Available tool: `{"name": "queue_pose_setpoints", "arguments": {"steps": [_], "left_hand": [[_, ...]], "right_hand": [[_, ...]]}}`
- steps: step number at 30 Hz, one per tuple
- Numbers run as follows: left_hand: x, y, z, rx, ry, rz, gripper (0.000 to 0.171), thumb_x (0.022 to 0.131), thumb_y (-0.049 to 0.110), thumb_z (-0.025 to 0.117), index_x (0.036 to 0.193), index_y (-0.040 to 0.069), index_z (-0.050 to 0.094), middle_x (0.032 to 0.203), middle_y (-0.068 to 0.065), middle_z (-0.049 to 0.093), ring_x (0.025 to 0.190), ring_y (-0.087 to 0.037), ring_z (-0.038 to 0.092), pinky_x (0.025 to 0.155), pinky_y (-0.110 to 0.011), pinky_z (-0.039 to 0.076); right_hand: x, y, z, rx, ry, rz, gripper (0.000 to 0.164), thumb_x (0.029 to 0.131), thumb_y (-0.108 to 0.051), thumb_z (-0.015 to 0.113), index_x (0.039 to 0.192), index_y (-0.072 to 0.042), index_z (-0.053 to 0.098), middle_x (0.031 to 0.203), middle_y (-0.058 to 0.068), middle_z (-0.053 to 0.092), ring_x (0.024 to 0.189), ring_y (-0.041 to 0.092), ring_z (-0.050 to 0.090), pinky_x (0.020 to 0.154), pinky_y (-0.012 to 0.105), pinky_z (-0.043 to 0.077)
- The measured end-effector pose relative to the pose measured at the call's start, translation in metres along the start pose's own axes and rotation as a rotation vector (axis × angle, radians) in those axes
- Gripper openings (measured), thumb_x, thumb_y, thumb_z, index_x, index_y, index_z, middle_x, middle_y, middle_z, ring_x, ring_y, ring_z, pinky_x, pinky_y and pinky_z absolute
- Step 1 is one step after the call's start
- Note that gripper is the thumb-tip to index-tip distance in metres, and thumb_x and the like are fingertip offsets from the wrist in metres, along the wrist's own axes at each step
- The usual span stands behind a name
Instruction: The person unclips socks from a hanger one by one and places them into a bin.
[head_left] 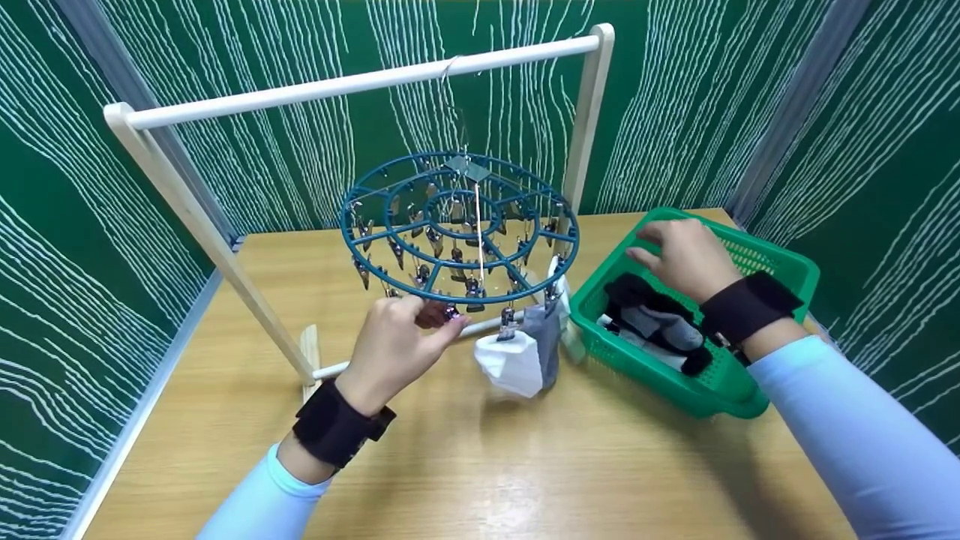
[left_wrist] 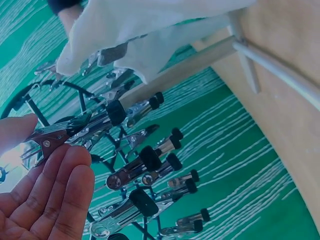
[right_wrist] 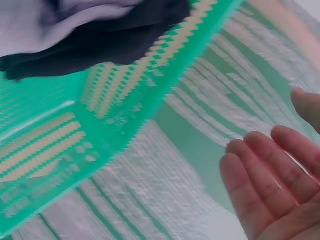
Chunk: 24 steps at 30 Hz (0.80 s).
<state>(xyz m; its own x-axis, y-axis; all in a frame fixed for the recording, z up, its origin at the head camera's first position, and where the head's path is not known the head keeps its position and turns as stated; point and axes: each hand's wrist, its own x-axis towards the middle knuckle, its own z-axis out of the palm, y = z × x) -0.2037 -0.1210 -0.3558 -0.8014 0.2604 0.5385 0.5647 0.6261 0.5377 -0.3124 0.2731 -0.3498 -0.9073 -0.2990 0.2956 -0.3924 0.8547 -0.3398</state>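
My left hand (head_left: 394, 346) pinches a metal clip (left_wrist: 47, 143) at the near rim of a round blue-green drying hanger (head_left: 427, 294). In the left wrist view the thumb and fingers press the clip's handles, and no cloth shows in that clip. Beside it a white sock (head_left: 511, 366) hangs from another clip, with a grey sock (head_left: 551, 341) just behind to the right. My right hand (head_left: 691, 259), fingers loosely bent and holding nothing, is over the green basket (head_left: 795, 266). Black, grey and white socks (head_left: 660, 328) lie inside the basket.
The hanger hooks over the white rail (head_left: 300, 91) of a wooden stand (head_left: 217, 240), whose posts rise on both sides of it. Many other clips (left_wrist: 131, 167) dangle below its rings. Green walls with white streaks (head_left: 675, 97) enclose the wooden table (head_left: 420, 457).
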Motion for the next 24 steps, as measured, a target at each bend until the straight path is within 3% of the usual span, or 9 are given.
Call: {"name": "queue_pose_setpoints", "arguments": {"steps": [6, 13, 20, 24], "left_hand": [[0.0, 0.003, -0.003, 0.005, -0.002, -0.019, 0.019, 0.095, 0.02, 0.087, 0.093, 0.002, 0.082, 0.085, -0.01, 0.082, 0.078, -0.024, 0.079, 0.078, -0.04, 0.067], [-0.002, 0.001, -0.003, 0.01, 0.017, 0.011, 0.018, 0.096, 0.02, 0.085, 0.092, 0.003, 0.081, 0.084, -0.01, 0.082, 0.078, -0.024, 0.079, 0.077, -0.042, 0.066], [-0.005, 0.004, -0.007, 0.037, 0.008, 0.016, 0.019, 0.096, 0.02, 0.085, 0.092, 0.001, 0.081, 0.085, -0.011, 0.082, 0.079, -0.026, 0.079, 0.077, -0.042, 0.066], [-0.008, 0.006, -0.01, 0.069, 0.031, 0.054, 0.023, 0.094, 0.022, 0.088, 0.094, 0.0, 0.08, 0.087, -0.012, 0.082, 0.079, -0.027, 0.08, 0.076, -0.042, 0.066]], "right_hand": [[-0.001, -0.038, 0.0, 0.001, 0.13, -0.199, 0.034, 0.1, -0.014, 0.079, 0.129, 0.004, 0.074, 0.122, 0.026, 0.078, 0.106, 0.043, 0.076, 0.094, 0.06, 0.061], [-0.001, -0.064, 0.008, -0.037, 0.219, -0.455, 0.047, 0.094, -0.009, 0.086, 0.137, 0.003, 0.071, 0.137, 0.026, 0.073, 0.125, 0.045, 0.071, 0.105, 0.059, 0.059], [0.0, -0.072, 0.009, -0.038, 0.184, -0.508, 0.042, 0.098, -0.001, 0.079, 0.139, 0.002, 0.071, 0.139, 0.024, 0.072, 0.131, 0.044, 0.068, 0.111, 0.06, 0.055], [0.001, -0.072, 0.008, -0.037, 0.194, -0.51, 0.039, 0.099, 0.001, 0.076, 0.138, 0.003, 0.071, 0.137, 0.025, 0.073, 0.128, 0.045, 0.07, 0.108, 0.059, 0.058]]}}
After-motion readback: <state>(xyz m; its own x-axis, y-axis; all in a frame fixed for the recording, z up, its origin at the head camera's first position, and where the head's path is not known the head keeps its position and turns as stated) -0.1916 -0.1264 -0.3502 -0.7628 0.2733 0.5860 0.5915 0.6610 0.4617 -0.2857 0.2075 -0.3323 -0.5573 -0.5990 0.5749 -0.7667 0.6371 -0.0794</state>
